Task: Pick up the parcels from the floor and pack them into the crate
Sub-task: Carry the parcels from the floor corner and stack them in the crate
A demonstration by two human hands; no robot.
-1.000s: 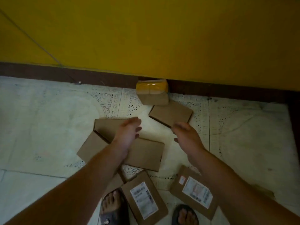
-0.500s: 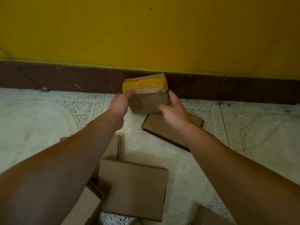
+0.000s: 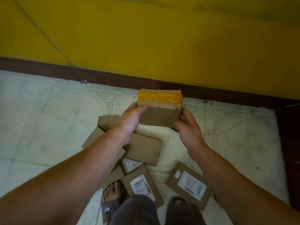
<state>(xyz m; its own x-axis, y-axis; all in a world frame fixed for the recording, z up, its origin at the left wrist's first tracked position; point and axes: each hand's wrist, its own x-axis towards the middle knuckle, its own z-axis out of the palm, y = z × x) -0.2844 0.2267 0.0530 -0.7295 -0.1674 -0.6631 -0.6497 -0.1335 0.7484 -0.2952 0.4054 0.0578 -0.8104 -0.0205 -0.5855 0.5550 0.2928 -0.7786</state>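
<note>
A small cardboard parcel with yellow tape across its top (image 3: 159, 109) is held up off the floor between both hands. My left hand (image 3: 129, 120) grips its left side and my right hand (image 3: 188, 127) grips its lower right corner. Several flat brown parcels lie on the tiled floor below: one plain parcel (image 3: 144, 149) under my forearms, one with a white label (image 3: 142, 185) by my left foot, another labelled parcel (image 3: 190, 184) to the right. More brown parcels (image 3: 103, 125) are partly hidden under my left arm. No crate is in view.
A yellow wall (image 3: 162, 38) with a dark brown skirting board (image 3: 48, 69) runs across the back. The floor is pale patterned tile (image 3: 48, 119). My feet in sandals (image 3: 112, 195) stand at the bottom edge among the parcels.
Both hands reached to the taped parcel by the wall, closed on it and lifted it off the floor; the view has pulled back so the nearer parcels and my feet show again.
</note>
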